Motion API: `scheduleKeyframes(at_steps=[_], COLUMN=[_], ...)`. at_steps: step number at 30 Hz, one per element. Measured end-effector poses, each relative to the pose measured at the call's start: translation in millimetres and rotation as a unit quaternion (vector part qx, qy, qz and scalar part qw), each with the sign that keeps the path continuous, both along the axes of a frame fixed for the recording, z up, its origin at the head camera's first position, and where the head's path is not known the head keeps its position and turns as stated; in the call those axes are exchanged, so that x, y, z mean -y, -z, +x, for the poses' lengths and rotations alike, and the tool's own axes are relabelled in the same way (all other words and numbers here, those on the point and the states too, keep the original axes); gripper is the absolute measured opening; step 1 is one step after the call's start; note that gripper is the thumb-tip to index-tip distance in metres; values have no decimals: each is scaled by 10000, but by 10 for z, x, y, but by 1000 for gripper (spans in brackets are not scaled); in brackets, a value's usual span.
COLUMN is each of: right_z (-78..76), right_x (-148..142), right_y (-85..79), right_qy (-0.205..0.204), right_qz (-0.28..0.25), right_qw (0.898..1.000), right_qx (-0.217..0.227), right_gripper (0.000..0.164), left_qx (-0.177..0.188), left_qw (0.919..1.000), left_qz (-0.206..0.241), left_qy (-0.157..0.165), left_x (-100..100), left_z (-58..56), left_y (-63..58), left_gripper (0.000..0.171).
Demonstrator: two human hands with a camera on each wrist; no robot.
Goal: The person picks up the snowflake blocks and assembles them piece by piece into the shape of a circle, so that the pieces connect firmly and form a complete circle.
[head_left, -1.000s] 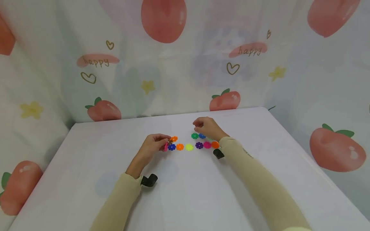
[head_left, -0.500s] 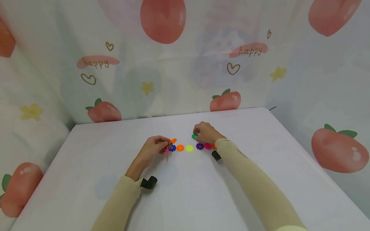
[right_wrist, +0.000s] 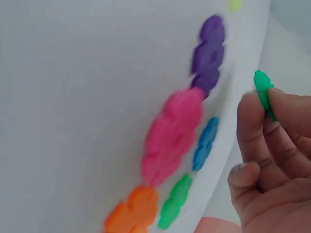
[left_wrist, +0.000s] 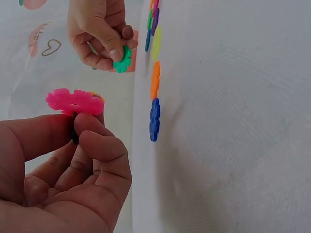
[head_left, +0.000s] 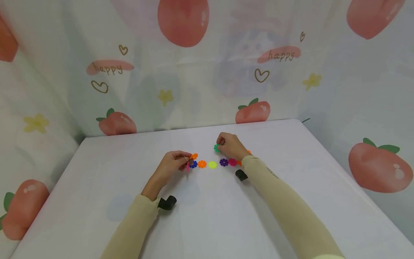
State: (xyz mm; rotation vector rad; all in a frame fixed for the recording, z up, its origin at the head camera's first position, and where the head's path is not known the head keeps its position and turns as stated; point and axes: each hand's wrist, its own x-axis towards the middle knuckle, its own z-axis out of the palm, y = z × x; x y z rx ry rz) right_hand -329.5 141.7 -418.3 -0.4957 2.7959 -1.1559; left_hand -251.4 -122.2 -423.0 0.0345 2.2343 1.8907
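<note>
My left hand [head_left: 171, 166] pinches a small joined piece of plastic snowflake discs between thumb and fingers. It shows a pink disc [left_wrist: 73, 102] on top, a dark disc [left_wrist: 74, 133] mostly hidden in the fingertips, and an orange disc [head_left: 193, 156] at its far side. My right hand [head_left: 231, 145] pinches a green snowflake disc [right_wrist: 262, 87] by its edge, raised over the table. Between and under the hands lie loose discs: a blue one [left_wrist: 154, 120], an orange one [head_left: 202, 164], a yellow one [head_left: 212, 164], a purple one [head_left: 224, 162] and a pink one [right_wrist: 172, 138].
Behind that row, a light blue disc [right_wrist: 206, 144] and another green disc [right_wrist: 175, 201] lie near an orange disc [right_wrist: 132, 211], partly hidden by the right arm in the head view. The white table [head_left: 207, 216] ends at a patterned cloth backdrop [head_left: 200, 82].
My right hand came down to the green disc, took hold of it and lifted it. The left hand turned its joined discs slightly, so the pink disc shows more edge-on.
</note>
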Motion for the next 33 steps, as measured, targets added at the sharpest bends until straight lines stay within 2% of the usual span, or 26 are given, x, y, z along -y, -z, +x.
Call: scheduleKeyframes(at_steps=[4,10,14,20,26,33], right_z=[70,185,248,281,309,333], right_x=[49,153,208,258,292,331], right_y=[-58,-166,-215,-233,-212,-158], right_qy=[-40,-3,-125,-330,-499,-634], right_qz=[-579,-1314,-1574,-1626,-1618,-1694], right_qw=[9983,9898,9840,9814,9795,9776], right_qx=[38,547,828,971,1095,1075], right_gripper=[9,14,14,12,12,11], left_qx=[1,23,116,104,28,-6], left_qw=[10000,9999,9998,9998,10000,9999], left_qz=[-41,-142,-108,-72,-38,107], left_qy=[-77,-95,-153,-164,2,46], left_x=[-25,-59,-89,-96,-89,-89], left_z=[5,-5,-14,-24,-13,0], left_y=[-20,-18,-21,-14,14,24], left_gripper=[21,22,23,22,22,22])
